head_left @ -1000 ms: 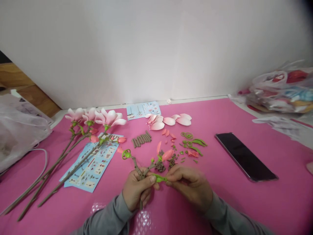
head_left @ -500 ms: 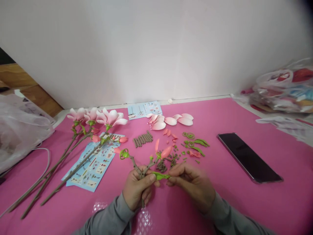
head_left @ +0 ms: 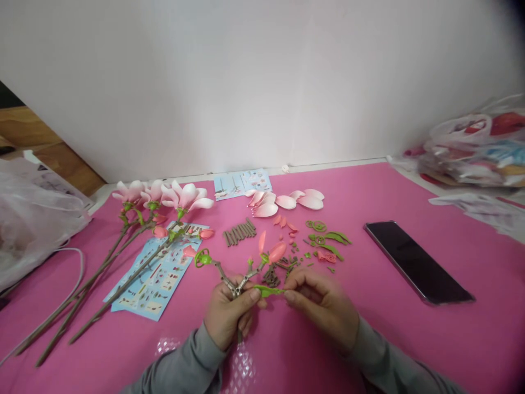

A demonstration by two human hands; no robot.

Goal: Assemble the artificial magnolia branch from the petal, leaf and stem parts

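Two hands work low in the middle of the view. The left hand (head_left: 227, 314) is closed around a forked brown plastic branch (head_left: 235, 285), whose arms reach away from the person, one ending in a green ring (head_left: 203, 259), the other in a salmon-pink bud (head_left: 278, 252). The right hand (head_left: 324, 314) pinches the end of a green plastic leaf (head_left: 266, 290), thumb and fingers together, and the leaf's far end reaches the left thumb. Both hands are over a pink mat (head_left: 410, 350). Just beyond lie loose brown stem pieces (head_left: 239, 231), pale pink petals (head_left: 287, 201) and small green parts (head_left: 330, 237). Three assembled magnolia stems (head_left: 186, 196) lie partly across a blue instruction sheet (head_left: 151, 279) to the left, and a black smartphone (head_left: 416, 262) lies to the right.
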